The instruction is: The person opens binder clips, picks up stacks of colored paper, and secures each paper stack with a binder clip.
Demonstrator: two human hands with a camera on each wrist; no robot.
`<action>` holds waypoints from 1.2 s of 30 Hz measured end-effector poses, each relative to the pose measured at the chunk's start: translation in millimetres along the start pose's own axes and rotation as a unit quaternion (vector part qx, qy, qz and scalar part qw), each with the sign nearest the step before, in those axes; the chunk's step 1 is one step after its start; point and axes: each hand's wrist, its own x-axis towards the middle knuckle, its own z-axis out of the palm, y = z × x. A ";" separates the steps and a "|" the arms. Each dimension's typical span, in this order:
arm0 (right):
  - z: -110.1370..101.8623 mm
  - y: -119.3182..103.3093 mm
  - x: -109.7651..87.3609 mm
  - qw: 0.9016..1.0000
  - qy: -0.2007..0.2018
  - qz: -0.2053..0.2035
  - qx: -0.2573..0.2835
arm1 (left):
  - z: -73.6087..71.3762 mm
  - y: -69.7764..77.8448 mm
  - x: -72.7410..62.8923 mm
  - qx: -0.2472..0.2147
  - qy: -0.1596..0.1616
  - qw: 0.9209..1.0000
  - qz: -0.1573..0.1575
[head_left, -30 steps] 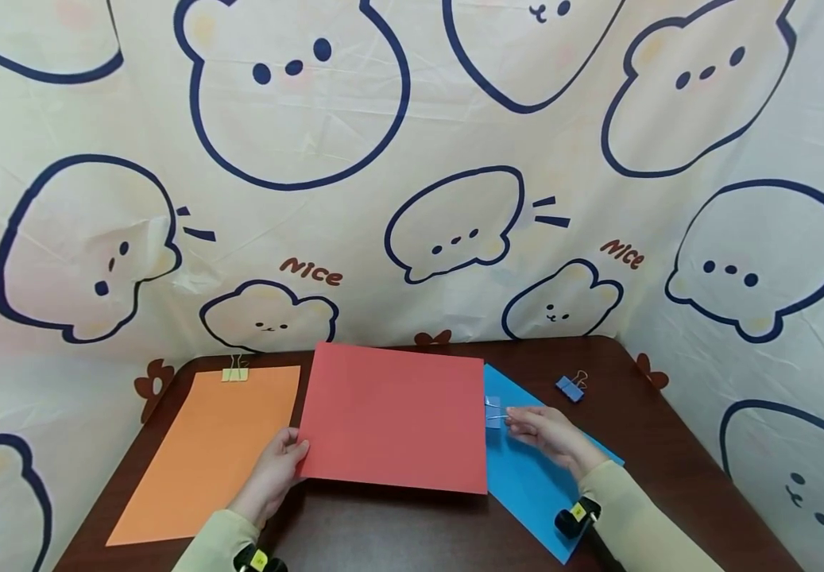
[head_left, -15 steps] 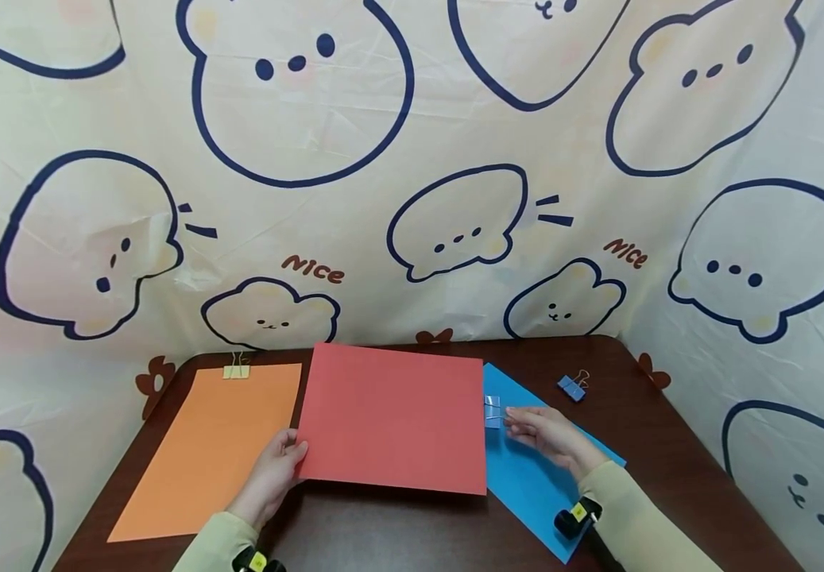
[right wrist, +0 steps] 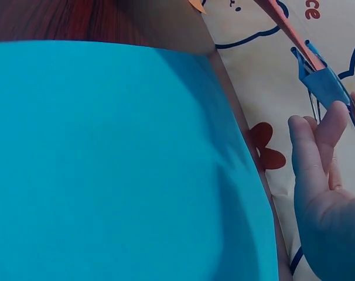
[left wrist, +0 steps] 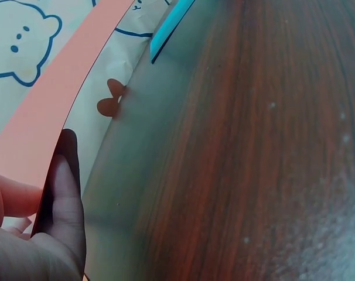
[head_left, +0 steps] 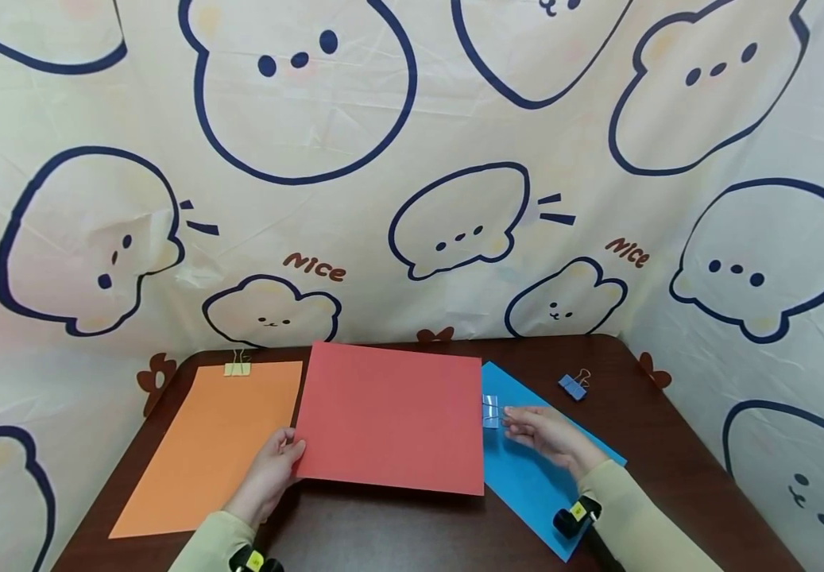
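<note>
My left hand (head_left: 268,474) pinches the left edge of a red sheet of paper or card (head_left: 390,417), held up above the table. The left wrist view has the thumb on one face of the sheet and fingers on the other. At the sheet's right edge is a blue binder clip (right wrist: 327,86), its jaws around that edge. My right hand (head_left: 551,437) holds the clip's wire handles between thumb and fingers; part of the thumb is cut off in the right wrist view. Below the right hand lies a blue sheet (head_left: 529,485), partly covered by the red one.
An orange sheet (head_left: 218,445) with a yellow binder clip (head_left: 237,369) on its far edge lies at the left. Another blue binder clip (head_left: 573,387) rests on the dark wooden table (head_left: 376,532) at the back right. A cartoon-print cloth (head_left: 354,222) surrounds the table.
The red sheet, with the clip at its edge, has shifted very slightly left. Both hands keep nearly the same pose. The head view has tilted a little.
</note>
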 end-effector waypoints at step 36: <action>13.6 5.2 4.7 0.998 -0.012 0.031 0.054 | 17.6 -5.8 -3.4 -0.028 0.012 0.999 0.013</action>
